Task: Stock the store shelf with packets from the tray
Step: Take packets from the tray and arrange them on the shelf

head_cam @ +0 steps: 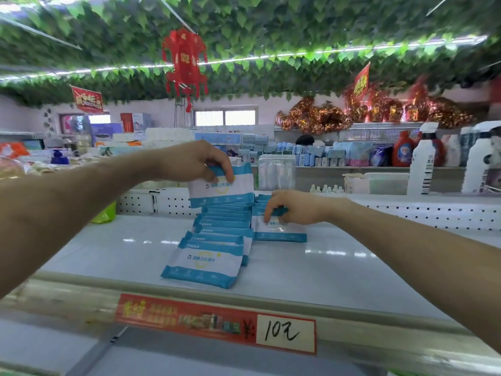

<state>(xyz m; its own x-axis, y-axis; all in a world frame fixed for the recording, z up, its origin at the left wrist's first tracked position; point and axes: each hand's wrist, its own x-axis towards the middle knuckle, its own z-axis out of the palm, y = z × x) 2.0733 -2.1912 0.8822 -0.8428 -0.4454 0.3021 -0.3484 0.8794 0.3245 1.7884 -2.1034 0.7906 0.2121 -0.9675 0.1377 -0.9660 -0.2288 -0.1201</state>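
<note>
Left hand (193,161) pinches top edge of raised packet (221,187), above far end of packet row (214,240). Right hand (294,207), fingers curled, grips second packet (279,232) standing on shelf (339,270), 3 o'clock of row. Packets likely light, soft, slick film; take hold at sealed edge.

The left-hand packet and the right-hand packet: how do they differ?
The left-hand packet is held up in the air; the right-hand packet rests on the shelf. The left-hand packet hangs over the row, the right-hand packet sits beside it. Both are white with blue bands.
</note>
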